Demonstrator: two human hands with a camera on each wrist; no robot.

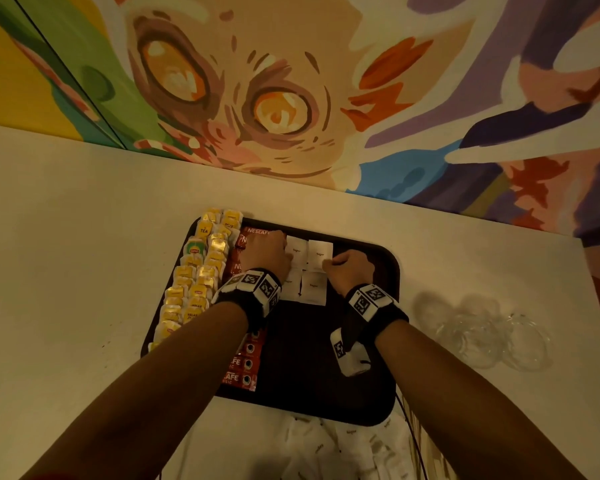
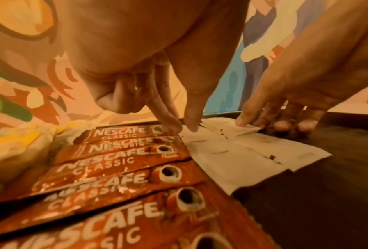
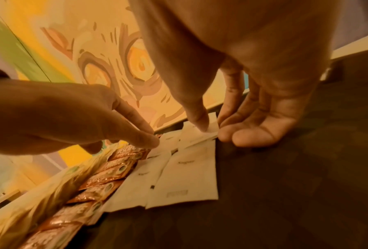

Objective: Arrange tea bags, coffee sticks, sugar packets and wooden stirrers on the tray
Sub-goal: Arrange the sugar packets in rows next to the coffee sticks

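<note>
A dark tray lies on the white table. Yellow tea bags fill its left side in two columns, and red Nescafe coffee sticks run in a column beside them. White sugar packets lie as a two-by-two block at the tray's middle. My left hand pinches the left edge of the far-left packet with thumb and forefinger. My right hand pinches the right edge of the far-right packet, thumb on top and fingers by the tray floor.
Several clear plastic cups lie on the table to the right of the tray. A heap of loose sugar packets sits by the near table edge. A painted wall closes the table's far side. The tray's right half is bare.
</note>
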